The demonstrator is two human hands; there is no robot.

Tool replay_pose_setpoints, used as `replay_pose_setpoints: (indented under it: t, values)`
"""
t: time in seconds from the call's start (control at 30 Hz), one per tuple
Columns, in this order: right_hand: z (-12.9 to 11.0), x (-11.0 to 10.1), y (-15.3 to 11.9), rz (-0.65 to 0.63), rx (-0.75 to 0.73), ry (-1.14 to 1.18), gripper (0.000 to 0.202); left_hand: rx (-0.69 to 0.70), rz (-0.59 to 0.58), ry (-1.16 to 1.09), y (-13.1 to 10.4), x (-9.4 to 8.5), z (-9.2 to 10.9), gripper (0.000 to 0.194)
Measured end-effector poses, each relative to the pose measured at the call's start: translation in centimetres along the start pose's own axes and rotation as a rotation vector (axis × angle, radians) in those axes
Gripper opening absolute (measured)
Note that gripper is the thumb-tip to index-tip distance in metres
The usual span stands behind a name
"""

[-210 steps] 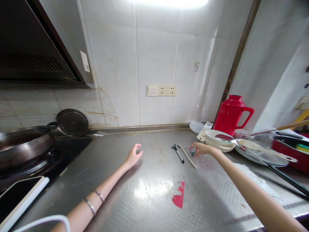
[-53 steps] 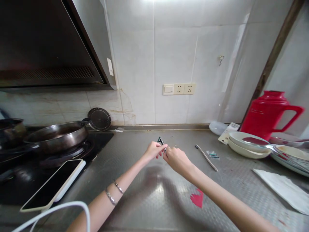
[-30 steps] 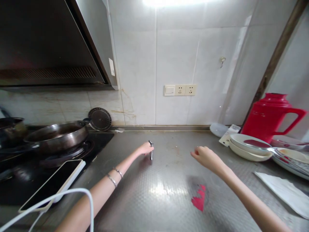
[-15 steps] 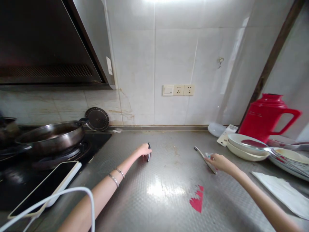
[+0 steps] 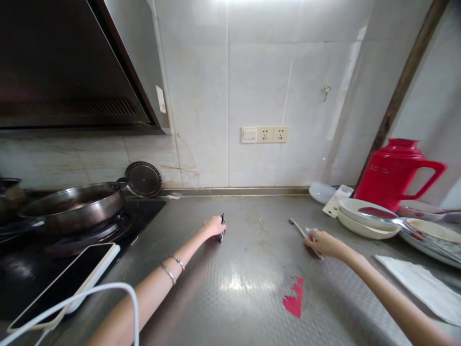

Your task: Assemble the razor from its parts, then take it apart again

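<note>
On the steel counter [image 5: 252, 254], my left hand [image 5: 215, 226] is closed around a small dark and silver object [image 5: 222, 235], too small to name. Further right, my right hand [image 5: 322, 242] has its fingers closed on a thin white toothbrush-like stick [image 5: 298, 227], whose dark-tipped end points up and left. A small clear piece [image 5: 310, 230] shows beside those fingers. Between my hands and nearer to me, a torn red patch [image 5: 295, 299] lies on the counter.
At left, a steel pan [image 5: 77, 204] sits on the black stove [image 5: 21, 269], with a phone [image 5: 65, 283] and white cable [image 5: 108, 287] in front. At right stand a red thermos [image 5: 392, 170], stacked bowls [image 5: 367, 226] and a white cloth [image 5: 418, 286]. Sockets [image 5: 272, 135] are on the wall.
My right hand has shifted slightly toward the stick and now covers more of its middle. My left hand stays almost where it was. The view has moved slightly.
</note>
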State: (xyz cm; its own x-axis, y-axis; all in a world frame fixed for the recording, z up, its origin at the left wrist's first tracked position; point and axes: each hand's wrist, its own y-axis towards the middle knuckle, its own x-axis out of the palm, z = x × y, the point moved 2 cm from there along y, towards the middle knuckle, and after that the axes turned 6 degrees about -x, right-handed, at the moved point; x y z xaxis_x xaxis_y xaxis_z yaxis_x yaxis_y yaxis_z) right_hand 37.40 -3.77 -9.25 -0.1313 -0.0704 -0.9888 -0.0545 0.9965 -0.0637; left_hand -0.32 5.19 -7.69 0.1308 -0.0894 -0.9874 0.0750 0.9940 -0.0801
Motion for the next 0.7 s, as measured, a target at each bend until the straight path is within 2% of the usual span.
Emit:
replay_pose_setpoints:
  t: [0.23, 0.33, 0.47, 0.7]
  values:
    - [-0.1, 0.1, 0.4, 0.023, -0.030, -0.045, 0.028, 0.003, 0.016, 0.007, -0.2, 0.0, 0.2, 0.032]
    - [-1.3, -0.2, 0.3, 0.075, -0.027, -0.020, 0.030, 0.000, 0.022, 0.003, -0.2, 0.0, 0.3, 0.033]
    - [-5.2, -0.9, 0.3, 0.122, -0.008, 0.004, 0.032, -0.007, 0.025, -0.008, -0.2, 0.0, 0.4, 0.033]
    - [-14.8, -2.0, 1.6, 0.195, -0.058, 0.011, 0.035, -0.014, 0.030, -0.046, -0.4, -0.3, 0.0, 0.037]
